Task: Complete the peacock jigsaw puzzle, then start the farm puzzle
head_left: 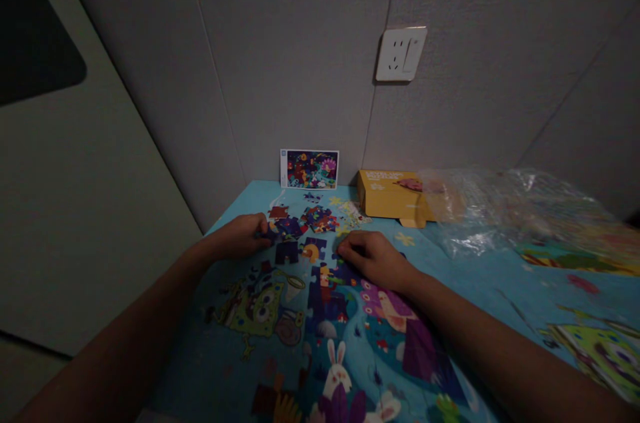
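Note:
My left hand [244,235] is closed in a pinch at the left of the table, with a dark blue puzzle piece [271,234] at its fingertips. Curled fingers of my right hand [375,255] rest at the upper edge of the partly joined jigsaw puzzle [327,330], thumb and index together; what they hold, if anything, is hidden. Between the hands lie a dark piece [287,252] and a piece with an orange shape [313,249]. Just beyond them is a loose heap of puzzle pieces [319,218]. The joined part shows rabbits, a stream and a pink creature.
A small picture card [310,170] leans on the wall at the back. Right of it lies an opened yellow puzzle box [387,200], partly under crumpled clear plastic [480,210]. The blue tablecloth [450,270] has printed cartoon figures. A wall socket [401,54] sits above.

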{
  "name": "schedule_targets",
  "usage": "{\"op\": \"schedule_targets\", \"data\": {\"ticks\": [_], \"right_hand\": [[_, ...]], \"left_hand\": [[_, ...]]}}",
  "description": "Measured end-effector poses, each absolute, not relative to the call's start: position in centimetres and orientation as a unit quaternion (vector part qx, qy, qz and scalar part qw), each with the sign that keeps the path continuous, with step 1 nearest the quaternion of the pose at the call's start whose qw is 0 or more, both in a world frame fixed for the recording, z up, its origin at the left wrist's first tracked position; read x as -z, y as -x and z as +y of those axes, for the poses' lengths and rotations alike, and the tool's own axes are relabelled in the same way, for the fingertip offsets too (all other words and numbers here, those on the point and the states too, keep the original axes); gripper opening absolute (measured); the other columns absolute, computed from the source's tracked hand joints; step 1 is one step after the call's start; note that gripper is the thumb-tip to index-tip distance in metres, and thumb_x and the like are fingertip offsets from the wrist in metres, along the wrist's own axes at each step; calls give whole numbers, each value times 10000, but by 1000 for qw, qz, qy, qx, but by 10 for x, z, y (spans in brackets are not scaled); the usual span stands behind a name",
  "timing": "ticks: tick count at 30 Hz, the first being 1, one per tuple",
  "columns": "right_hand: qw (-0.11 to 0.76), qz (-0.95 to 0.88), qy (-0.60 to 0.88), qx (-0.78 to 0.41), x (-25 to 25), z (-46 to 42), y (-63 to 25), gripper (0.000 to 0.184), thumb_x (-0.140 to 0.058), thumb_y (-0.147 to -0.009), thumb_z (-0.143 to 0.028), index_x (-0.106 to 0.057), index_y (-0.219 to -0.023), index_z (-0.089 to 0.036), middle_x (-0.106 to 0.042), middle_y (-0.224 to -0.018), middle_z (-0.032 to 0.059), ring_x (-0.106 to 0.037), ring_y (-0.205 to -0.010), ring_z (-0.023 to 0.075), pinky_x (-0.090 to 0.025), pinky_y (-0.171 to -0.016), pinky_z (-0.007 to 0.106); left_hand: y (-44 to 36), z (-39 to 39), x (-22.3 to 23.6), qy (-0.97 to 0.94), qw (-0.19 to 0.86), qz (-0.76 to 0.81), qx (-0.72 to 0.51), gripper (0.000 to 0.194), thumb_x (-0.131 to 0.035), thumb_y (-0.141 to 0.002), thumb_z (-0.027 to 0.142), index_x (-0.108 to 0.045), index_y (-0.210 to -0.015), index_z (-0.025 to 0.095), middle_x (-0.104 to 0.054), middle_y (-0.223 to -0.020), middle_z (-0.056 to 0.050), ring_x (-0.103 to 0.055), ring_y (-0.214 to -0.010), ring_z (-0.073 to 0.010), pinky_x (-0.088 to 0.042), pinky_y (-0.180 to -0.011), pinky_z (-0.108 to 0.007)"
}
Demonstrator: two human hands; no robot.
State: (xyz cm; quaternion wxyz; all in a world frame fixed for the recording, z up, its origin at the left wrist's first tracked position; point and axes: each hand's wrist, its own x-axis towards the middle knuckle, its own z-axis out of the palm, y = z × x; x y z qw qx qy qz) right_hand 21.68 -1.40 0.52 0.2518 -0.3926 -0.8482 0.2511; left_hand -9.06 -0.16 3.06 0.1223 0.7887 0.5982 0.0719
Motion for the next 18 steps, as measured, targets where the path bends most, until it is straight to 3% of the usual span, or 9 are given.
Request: {"op": "schedule_targets", "data": {"ticks": [3, 6, 12, 15, 18], "right_hand": [[251, -849, 393, -248, -6, -14, -216, 252, -498, -904, -262, -654, -740, -151, -639, -730, 35, -538, -651, 137, -380, -626, 258], [251, -849, 393, -248, -6, -14, -216, 244, -505, -901, -258, -658, -745, -150, -649, -742, 38, -542, -657, 137, -383, -629, 257], [251, -850, 391, -247, -4, -13, -217, 251, -498, -906, -254, -651, -737, -150, -629, -722, 28, -536, -646, 131, -375, -621, 250], [257, -849, 389, -249, -4, -14, -217, 245, -502, -904, -253, -653, -739, -152, -634, -731, 27, -542, -651, 131, -380, -631, 249], [257, -847, 392, -250, -5, -14, -216, 241, -504, -903, -255, -660, -752, -152, -639, -733, 30, -544, -650, 133, -381, -632, 251]], "left_hand": [[89, 2, -25, -762, 128, 620, -137, 168, -583, -705, 285, -492, -832, 222, -598, -761, -8, -547, -689, -193, -346, -609, -271], [83, 4, -21, -716, 110, 654, -218, 252, -540, -719, 232, -487, -966, 222, -571, -727, 8, -524, -630, -179, -321, -575, -261], [76, 15, -8, -668, 119, 619, -395, 256, -506, -738, 311, -539, -965, 195, -456, -633, 34, -450, -564, -153, -358, -571, -261], [79, 26, -2, -673, 109, 640, -353, 247, -519, -721, 322, -635, -884, 178, -551, -739, -23, -527, -716, -195, -418, -704, -308], [81, 31, -1, -695, 87, 639, -319, 282, -565, -726, 368, -696, -900, 189, -614, -935, -76, -530, -992, -266, -374, -935, -393]]}}
